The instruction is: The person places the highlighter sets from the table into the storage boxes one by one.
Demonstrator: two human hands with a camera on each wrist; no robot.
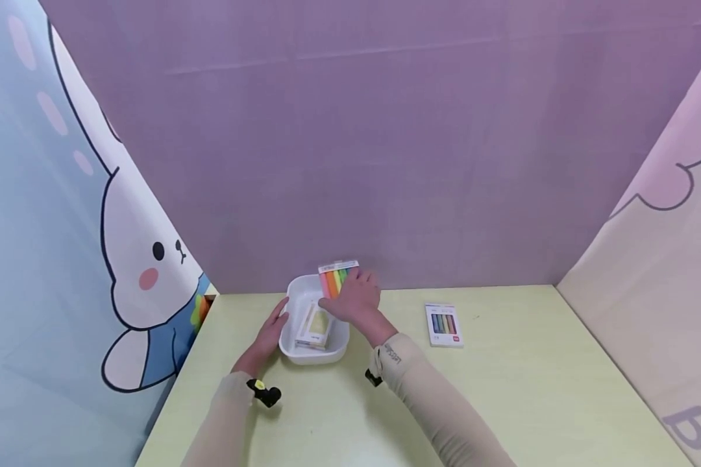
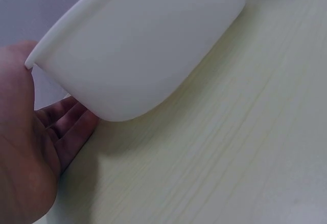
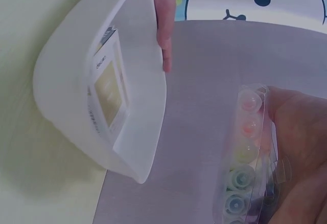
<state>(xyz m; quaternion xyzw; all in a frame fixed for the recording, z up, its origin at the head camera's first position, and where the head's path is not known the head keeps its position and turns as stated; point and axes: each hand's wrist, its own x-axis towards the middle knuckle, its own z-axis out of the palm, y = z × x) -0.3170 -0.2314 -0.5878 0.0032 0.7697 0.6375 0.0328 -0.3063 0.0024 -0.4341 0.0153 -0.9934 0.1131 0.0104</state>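
My right hand holds a clear plastic pack of highlighters in pink, orange, yellow, green and blue, over the back right of a white plastic bin. In the right wrist view, rounded ends of the highlighters show through the clear case, apart from the bin rim. Straight fingers of my left hand rest along the bin's left side. The left wrist view has that hand against the outer wall. Inside the bin lies a white box with a yellow panel, on top of another flat box.
To the right, a white box with a window showing coloured sticks lies on the pale wooden table. A purple cloth stands right behind the table. Printed cloths close off the left and right sides.
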